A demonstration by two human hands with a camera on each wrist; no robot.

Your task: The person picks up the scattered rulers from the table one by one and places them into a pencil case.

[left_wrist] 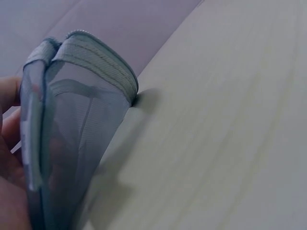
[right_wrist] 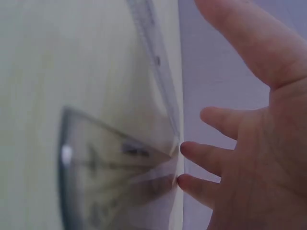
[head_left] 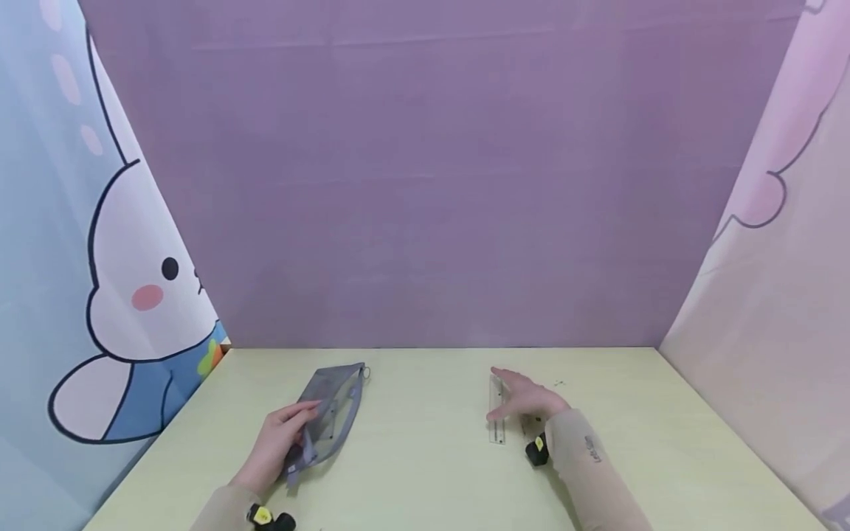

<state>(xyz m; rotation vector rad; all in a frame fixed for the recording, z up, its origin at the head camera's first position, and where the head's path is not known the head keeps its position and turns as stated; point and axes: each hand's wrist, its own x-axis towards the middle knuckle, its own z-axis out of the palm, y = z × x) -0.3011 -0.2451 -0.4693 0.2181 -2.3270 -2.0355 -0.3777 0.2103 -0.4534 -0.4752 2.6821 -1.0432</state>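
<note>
On the left side of the table, my left hand (head_left: 277, 442) grips a grey mesh zip pouch (head_left: 324, 385) by its near side. In the left wrist view the pouch (left_wrist: 86, 103) stands with its zipped edge toward the camera. My right hand (head_left: 527, 397) hovers over a clear ruler (head_left: 496, 434), its fingers spread and holding nothing. In the right wrist view, the ruler (right_wrist: 156, 60) and a clear protractor-like piece (right_wrist: 91, 163) with a curved edge and markings lie beside the fingertips. The hand and sleeve partly hide that piece from the head view.
The pale yellow table (head_left: 425, 457) meets a purple backdrop (head_left: 425, 184) at its far edge. Printed curtains hang on both sides, the left one (head_left: 153, 236) with a cartoon figure. Small dark marks (head_left: 559, 383) show beyond the right hand.
</note>
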